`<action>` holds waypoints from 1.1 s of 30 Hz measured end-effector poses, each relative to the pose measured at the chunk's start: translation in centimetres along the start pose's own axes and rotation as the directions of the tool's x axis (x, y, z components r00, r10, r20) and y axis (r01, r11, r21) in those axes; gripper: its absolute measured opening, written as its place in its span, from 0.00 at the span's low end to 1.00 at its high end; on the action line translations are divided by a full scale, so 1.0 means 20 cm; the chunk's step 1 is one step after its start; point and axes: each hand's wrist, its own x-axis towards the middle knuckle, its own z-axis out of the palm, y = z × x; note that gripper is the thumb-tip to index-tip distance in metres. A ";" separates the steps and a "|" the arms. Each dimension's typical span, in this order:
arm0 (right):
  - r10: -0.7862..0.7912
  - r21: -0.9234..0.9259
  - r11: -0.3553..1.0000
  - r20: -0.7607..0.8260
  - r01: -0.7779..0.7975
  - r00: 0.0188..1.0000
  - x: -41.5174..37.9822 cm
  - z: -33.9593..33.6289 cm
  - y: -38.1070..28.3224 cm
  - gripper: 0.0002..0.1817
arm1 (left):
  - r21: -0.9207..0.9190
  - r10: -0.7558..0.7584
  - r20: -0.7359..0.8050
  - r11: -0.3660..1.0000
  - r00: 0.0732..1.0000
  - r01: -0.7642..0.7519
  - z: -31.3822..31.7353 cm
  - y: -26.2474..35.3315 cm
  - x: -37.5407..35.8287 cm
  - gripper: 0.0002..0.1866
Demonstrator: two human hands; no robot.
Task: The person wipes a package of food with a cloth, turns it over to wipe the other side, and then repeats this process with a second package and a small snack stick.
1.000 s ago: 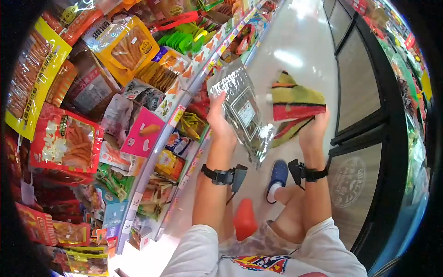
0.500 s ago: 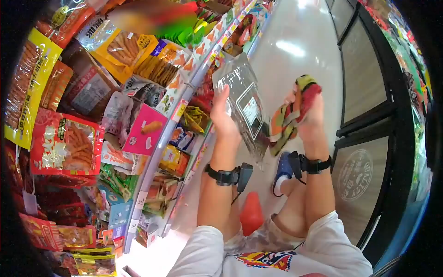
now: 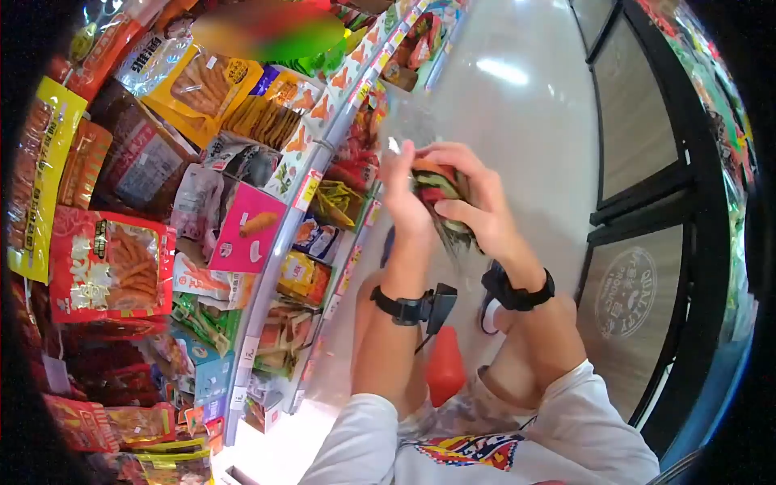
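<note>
In front of me my left hand point(image 3: 406, 196) grips a clear plastic package point(image 3: 410, 121), seen nearly edge-on, so its label is hidden. My right hand point(image 3: 478, 198) is curled round a striped cloth point(image 3: 449, 228) in red, green, yellow and black. The cloth is pressed against the package, close beside my left palm. Between the two hands most of the package is covered. Black straps with small devices sit on both my forearms.
To the left, a shelf point(image 3: 279, 218) carries many snack bags, among them a red bag point(image 3: 113, 267) and a pink pack point(image 3: 246, 226). Dark-framed cabinets point(image 3: 638, 299) line the right side. A red-orange object point(image 3: 445, 368) is between my legs. A shiny floor point(image 3: 517, 121) runs ahead.
My right hand has moved left with the cloth and now presses it to the package. The package has turned from facing me to nearly edge-on.
</note>
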 end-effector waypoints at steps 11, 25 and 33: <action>-0.232 -0.532 0.821 0.021 0.207 0.973 -0.02 0.08 -0.02 0.24 | -0.126 -0.066 0.138 0.989 0.988 0.084 0.09 0.22 -0.10 0.24; -0.302 -0.549 0.835 -0.419 0.026 0.856 0.02 -0.03 -0.02 0.16 | 0.426 -0.028 0.587 0.861 0.809 -0.279 0.21 0.00 -0.13 0.37; -0.384 -0.618 0.777 -0.316 0.119 0.868 0.01 -0.12 -0.07 0.18 | 0.351 -0.107 0.628 0.923 0.771 -0.158 0.22 -0.02 -0.13 0.46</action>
